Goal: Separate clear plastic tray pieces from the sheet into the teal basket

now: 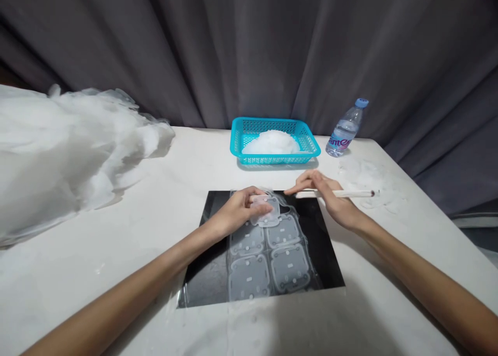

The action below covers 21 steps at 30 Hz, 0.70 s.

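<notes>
My left hand (251, 206) pinches a translucent, rounded-square plastic piece (269, 217) over the top of a clear plastic sheet (290, 265). Several similar rounded squares with small pale marks show in that sheet. It lies on a black mat (324, 265), and a gap with a torn-looking edge shows beside the held piece. Just right of the mat's top edge, my right hand (324, 190) is closed around a slim white pen-like stick (354, 193). The stick lies nearly level, its dark-tipped end pointing right. I cannot make out its other end clearly.
A turquoise basket (236, 143) behind the mat holds a white heap (274, 142). To its right stands a water bottle (344, 133). Clear scraps (363, 174) lie near the table's right edge. A large pile of whitish plastic sheets (70, 148) covers the left side.
</notes>
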Each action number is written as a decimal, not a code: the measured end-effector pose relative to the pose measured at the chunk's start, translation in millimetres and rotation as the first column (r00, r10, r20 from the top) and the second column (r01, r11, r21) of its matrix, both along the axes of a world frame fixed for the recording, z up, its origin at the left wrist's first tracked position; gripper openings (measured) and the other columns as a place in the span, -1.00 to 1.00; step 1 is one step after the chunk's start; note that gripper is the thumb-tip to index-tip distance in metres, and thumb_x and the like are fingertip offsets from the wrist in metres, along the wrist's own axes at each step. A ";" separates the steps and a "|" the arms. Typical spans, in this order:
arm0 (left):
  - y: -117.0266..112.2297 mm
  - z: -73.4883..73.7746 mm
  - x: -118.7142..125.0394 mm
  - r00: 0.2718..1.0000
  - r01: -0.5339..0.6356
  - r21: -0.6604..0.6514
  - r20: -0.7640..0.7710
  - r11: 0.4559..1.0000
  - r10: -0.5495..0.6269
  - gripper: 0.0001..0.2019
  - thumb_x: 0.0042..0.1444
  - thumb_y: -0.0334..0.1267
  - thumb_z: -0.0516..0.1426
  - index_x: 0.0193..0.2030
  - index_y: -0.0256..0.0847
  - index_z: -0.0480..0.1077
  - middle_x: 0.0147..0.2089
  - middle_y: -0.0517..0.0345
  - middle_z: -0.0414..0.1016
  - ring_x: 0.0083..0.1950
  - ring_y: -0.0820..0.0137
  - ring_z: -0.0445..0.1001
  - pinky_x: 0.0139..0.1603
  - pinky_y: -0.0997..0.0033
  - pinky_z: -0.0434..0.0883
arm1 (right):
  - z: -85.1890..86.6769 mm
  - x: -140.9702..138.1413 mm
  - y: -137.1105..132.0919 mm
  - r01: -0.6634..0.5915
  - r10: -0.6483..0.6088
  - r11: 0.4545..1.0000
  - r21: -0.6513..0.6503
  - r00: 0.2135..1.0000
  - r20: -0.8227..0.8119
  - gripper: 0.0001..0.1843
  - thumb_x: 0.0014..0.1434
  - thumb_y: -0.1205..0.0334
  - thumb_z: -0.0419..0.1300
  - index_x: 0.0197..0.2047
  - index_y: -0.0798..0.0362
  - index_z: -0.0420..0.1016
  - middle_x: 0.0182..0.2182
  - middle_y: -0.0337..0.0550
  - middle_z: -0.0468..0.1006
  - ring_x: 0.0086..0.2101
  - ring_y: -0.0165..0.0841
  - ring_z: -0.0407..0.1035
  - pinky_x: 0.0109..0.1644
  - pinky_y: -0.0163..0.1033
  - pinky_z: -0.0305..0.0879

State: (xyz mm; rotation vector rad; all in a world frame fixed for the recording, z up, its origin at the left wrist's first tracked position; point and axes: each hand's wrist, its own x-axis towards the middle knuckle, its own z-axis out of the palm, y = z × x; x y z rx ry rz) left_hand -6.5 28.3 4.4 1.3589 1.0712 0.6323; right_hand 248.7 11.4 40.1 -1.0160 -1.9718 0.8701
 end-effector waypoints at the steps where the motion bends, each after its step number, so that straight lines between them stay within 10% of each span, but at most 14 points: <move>1: -0.3 -0.2 -0.2 1.000 0.015 0.017 0.008 1.000 -0.015 -0.56 0.07 0.07 0.39 -0.13 -0.23 0.46 -0.43 0.23 0.52 -0.47 0.45 0.39 -0.43 0.49 0.23 | -1.7 1.3 7.0 0.052 -0.055 0.996 0.073 0.998 0.030 -0.32 0.58 -0.13 -0.19 -0.06 -0.01 0.71 -0.08 -0.02 0.58 0.01 -0.19 0.42 0.25 -0.03 0.26; 7: -3.1 5.4 1.6 0.992 0.120 0.198 -0.068 0.973 -0.108 -0.63 0.27 0.06 0.24 -0.10 -0.26 0.52 -0.28 0.12 0.58 -0.41 0.44 0.35 -0.38 0.45 0.24 | -19.7 -21.2 34.5 -0.036 0.050 0.997 -0.073 0.978 0.202 -0.49 0.49 -0.16 0.02 -0.08 0.07 0.61 -0.15 -0.02 0.62 -0.10 -0.17 0.46 0.04 -0.10 0.32; 16: -8.8 8.3 3.9 0.977 0.144 0.375 -0.202 0.916 -0.071 -0.63 0.44 0.01 0.10 -0.16 -0.25 0.56 -0.34 0.18 0.52 -0.37 0.41 0.38 -0.34 0.44 0.27 | -16.1 -23.9 48.2 -0.223 0.253 0.893 -0.391 0.967 0.027 -0.62 0.24 -0.05 0.32 -0.28 0.15 0.63 -0.40 -0.15 0.60 -0.37 -0.35 0.39 -0.26 -0.28 0.23; 21: -19.6 8.7 1.8 0.901 0.367 0.676 -0.428 0.639 -0.064 -0.70 0.51 -0.20 0.00 -0.10 -0.20 0.55 -0.28 0.07 0.57 -0.26 0.30 0.52 -0.17 0.33 0.42 | -18.3 -23.4 48.1 -0.134 0.204 0.958 -0.253 0.940 0.273 -0.90 0.22 0.31 0.28 -0.29 0.13 0.63 -0.39 -0.19 0.64 -0.37 -0.38 0.45 -0.27 -0.33 0.25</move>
